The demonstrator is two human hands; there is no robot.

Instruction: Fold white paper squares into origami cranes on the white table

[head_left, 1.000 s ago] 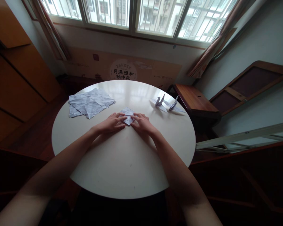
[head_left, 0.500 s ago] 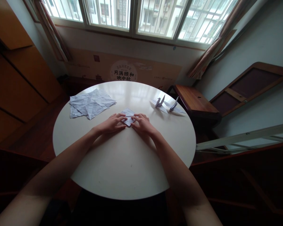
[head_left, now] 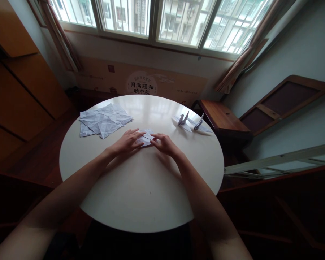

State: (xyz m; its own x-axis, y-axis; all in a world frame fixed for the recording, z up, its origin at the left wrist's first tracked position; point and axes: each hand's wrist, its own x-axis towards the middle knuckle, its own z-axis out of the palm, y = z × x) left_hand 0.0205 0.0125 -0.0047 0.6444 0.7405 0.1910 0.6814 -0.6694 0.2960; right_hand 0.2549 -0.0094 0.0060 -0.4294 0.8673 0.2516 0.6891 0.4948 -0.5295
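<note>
A small piece of folded white paper (head_left: 146,138) lies flat on the round white table (head_left: 141,195), between my two hands. My left hand (head_left: 128,140) holds its left side, fingers over the top and thumb along the near edge. At the right side, my right hand (head_left: 164,143) grips the paper between thumb and bent fingers. A fold line crosses the paper's visible middle, while its outer corners are partly hidden under my fingers.
Several creased paper sheets (head_left: 104,120) lie overlapping at the table's left. Two finished paper cranes, one nearer the middle (head_left: 182,121) and another (head_left: 199,122) by the rim, stand at the right. A wooden stool-like piece of furniture (head_left: 223,115) is beyond the table's right edge.
The folded paper has turned from a corner-toward-me diamond to having a straight edge facing me. Both hands have stayed close to it, the fingers shifting slightly.
</note>
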